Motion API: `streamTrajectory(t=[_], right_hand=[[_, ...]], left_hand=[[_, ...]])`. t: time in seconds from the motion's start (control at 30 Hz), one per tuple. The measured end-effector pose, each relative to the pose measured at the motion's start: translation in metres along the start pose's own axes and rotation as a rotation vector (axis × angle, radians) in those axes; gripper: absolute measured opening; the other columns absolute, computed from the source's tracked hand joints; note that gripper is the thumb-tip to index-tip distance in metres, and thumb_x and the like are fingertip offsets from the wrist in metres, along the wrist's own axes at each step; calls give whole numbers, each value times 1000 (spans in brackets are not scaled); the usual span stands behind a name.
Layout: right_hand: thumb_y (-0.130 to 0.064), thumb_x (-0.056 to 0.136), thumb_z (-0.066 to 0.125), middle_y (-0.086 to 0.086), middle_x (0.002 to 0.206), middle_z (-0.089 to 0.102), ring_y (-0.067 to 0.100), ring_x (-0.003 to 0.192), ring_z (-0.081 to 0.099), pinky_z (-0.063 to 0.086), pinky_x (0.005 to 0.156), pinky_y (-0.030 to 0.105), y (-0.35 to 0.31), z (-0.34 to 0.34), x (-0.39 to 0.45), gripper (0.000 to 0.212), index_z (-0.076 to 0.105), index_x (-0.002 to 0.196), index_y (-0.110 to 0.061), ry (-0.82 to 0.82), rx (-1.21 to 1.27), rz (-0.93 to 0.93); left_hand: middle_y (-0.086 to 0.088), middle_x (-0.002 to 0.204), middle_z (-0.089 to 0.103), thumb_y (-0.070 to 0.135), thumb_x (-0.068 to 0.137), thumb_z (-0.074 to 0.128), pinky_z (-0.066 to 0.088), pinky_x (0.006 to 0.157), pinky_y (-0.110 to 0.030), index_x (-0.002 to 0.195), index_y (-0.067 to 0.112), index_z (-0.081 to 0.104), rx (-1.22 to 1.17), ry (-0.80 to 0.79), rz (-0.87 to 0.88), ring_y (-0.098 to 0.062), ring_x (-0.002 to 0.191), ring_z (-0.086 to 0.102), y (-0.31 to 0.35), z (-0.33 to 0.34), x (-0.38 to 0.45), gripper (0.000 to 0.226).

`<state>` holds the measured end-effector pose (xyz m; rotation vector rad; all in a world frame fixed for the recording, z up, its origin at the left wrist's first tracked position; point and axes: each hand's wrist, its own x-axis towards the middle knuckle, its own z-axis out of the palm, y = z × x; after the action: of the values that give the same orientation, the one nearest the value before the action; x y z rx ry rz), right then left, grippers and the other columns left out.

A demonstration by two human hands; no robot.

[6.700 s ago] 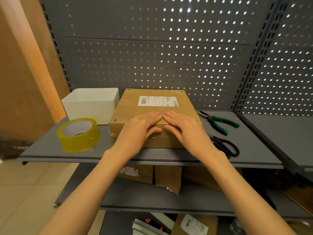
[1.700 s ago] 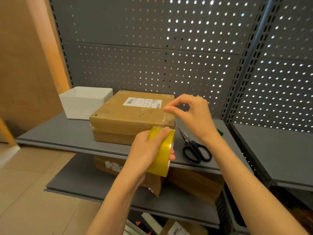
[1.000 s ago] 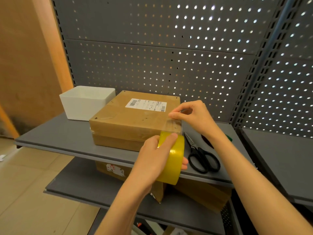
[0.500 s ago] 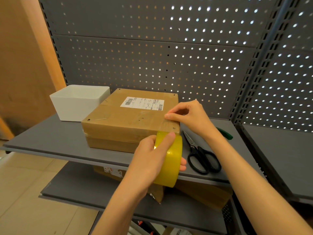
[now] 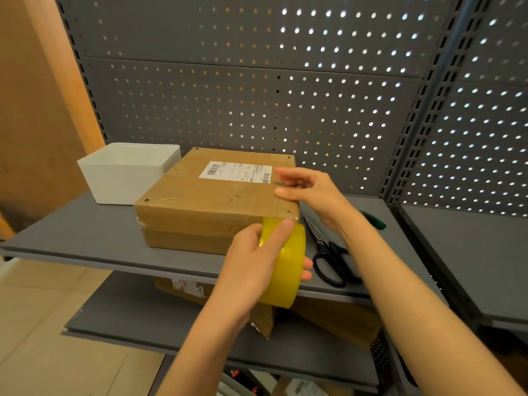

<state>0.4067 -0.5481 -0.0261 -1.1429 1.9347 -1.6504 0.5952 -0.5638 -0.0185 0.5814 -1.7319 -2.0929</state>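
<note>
The left hand (image 5: 251, 261) grips the glossy round tape roll (image 5: 285, 267); the right hand (image 5: 310, 192) (fingers straight) seemingly presses the cardboard box (image 5: 205, 201) at its right edge.

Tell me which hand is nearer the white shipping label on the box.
Right. The right hand touches the box top just beside the label; the left hand holds the tape roll off the box's front corner.

A white tub (image 5: 125, 178) sits at ten o'clock on the grey shelf (image 5: 85, 232). Black scissors (image 5: 327, 247) lie at four o'clock, blades pointing to eleven, a green tool handle (image 5: 374, 221) just beyond them at two o'clock.
</note>
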Motion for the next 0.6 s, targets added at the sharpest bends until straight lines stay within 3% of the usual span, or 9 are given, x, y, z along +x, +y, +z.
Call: streamTrajectory(t=[0.1, 0.13, 0.23, 0.33, 0.47, 0.6], right_hand=[[-7, 87, 62, 2, 103, 68, 12, 95, 63, 52, 90, 31, -3, 4, -6, 19, 68, 104, -14, 262, -47, -105], [-10, 88, 62, 0, 98, 69, 10, 93, 64, 52, 88, 30, -7, 4, -11, 15, 69, 100, -15, 284, -60, -184], [-24, 95, 51, -6, 96, 72, 2, 96, 63, 48, 88, 20, -23, 10, -33, 22, 72, 98, -17, 82, -199, -284], [-40, 100, 31, -10, 122, 63, -3, 118, 51, 32, 105, 20, -13, 12, -44, 45, 68, 114, -19, -251, -307, -100], [-42, 101, 20, -16, 142, 43, -3, 134, 31, 12, 116, 24, -10, 10, -45, 48, 53, 132, -25, -329, -257, -10], [-41, 101, 24, -16, 148, 33, -1, 136, 26, 11, 117, 25, -16, 11, -44, 44, 41, 139, -29, -375, -334, 16]], left_hand=[[-11, 67, 72, 34, 92, 51, 54, 48, -22, 97, 12, 59, -1, 1, -6, -18, 53, 68, 0, 1, -1, 24], [-10, 66, 72, 34, 92, 51, 54, 48, -22, 97, 11, 59, -2, -2, -7, -18, 52, 68, 1, 0, -2, 24], [-10, 66, 72, 34, 92, 51, 54, 47, -22, 100, 9, 58, 1, -3, -13, -18, 51, 67, 0, 0, 0, 27], [-9, 67, 72, 35, 92, 50, 53, 48, -23, 102, 10, 57, -10, 4, -2, -19, 51, 67, -3, 2, -2, 28], [-6, 66, 72, 31, 92, 50, 54, 52, -23, 98, 16, 58, -3, 14, 48, -17, 57, 69, -11, 1, -7, 18], [-4, 59, 70, 30, 93, 50, 55, 59, -30, 94, 18, 60, -23, 70, 40, -14, 54, 68, -17, 2, -8, 16]])
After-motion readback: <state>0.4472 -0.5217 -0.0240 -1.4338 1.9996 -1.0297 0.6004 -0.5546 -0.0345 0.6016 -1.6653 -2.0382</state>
